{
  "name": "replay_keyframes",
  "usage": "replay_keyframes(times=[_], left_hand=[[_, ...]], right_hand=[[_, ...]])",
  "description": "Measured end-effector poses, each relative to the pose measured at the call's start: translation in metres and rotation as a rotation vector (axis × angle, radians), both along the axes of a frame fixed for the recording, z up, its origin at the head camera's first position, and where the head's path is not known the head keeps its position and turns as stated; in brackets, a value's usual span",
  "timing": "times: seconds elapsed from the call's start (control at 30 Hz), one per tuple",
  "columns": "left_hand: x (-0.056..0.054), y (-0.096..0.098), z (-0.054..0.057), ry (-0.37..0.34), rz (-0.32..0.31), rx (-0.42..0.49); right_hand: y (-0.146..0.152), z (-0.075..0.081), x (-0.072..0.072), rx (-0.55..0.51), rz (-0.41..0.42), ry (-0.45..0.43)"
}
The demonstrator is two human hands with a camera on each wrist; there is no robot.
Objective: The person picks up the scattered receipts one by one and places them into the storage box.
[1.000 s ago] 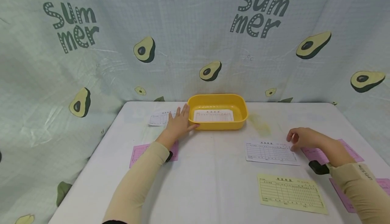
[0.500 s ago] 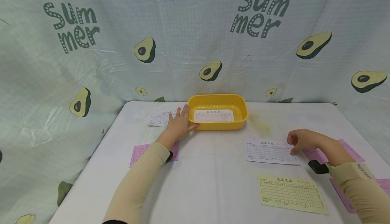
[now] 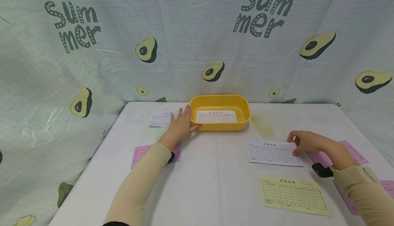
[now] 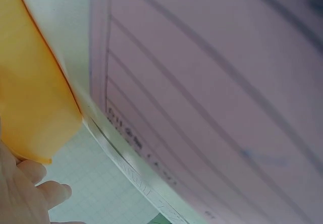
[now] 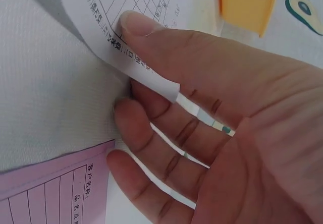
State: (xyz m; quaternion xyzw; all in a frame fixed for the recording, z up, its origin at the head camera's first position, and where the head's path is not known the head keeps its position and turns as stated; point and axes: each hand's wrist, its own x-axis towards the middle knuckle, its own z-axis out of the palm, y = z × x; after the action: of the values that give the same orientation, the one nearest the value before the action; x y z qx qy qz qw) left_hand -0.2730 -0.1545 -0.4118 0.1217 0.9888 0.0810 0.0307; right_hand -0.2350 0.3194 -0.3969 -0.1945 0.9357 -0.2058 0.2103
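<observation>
My left hand (image 3: 180,127) rests against the left end of a yellow plastic basket (image 3: 223,127), fingers spread at its rim and thumb along the front corner. Inside the basket lies a white form slip (image 3: 215,116). The left wrist view has the fingers (image 4: 53,193) beside the basket's wall (image 4: 40,77). On the right, my right hand (image 3: 311,143) pinches the right edge of a white receipt slip (image 3: 271,153). Up close, the thumb lies on the printed side of the receipt slip (image 5: 103,42), its edge bent up and the index finger partly hidden beneath.
A yellow slip (image 3: 295,196) lies nearer the front. Pink slips lie under the right forearm (image 3: 354,181) and beside the right hand; another pink slip (image 3: 141,154) is partly behind the left sleeve. A white slip (image 3: 160,120) sits left of the basket. Patterned cloth (image 3: 184,31) hangs behind the table.
My right hand has shifted slightly and now has hold of the white slip's right edge, where the fingers hovered before. The left hand and basket have stayed put.
</observation>
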Motion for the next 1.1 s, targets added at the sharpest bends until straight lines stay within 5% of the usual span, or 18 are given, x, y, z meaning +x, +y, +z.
replay_keyframes(times=[0.4, 0.53, 0.8, 1.1], left_hand=[[0.0, 0.0, 0.001, -0.005, 0.002, 0.004], [-0.001, 0.0, 0.001, -0.009, 0.003, 0.006], [0.0, 0.001, 0.002, -0.005, -0.003, 0.011], [0.0, 0.0, 0.002, 0.004, -0.001, 0.012]], right_hand=[[0.006, -0.001, -0.003, -0.075, 0.032, 0.01], [0.008, 0.0, -0.003, -0.113, 0.011, 0.027], [0.013, 0.0, -0.003, -0.354, -0.099, -0.06], [0.016, 0.0, 0.0, -0.419, -0.144, 0.025]])
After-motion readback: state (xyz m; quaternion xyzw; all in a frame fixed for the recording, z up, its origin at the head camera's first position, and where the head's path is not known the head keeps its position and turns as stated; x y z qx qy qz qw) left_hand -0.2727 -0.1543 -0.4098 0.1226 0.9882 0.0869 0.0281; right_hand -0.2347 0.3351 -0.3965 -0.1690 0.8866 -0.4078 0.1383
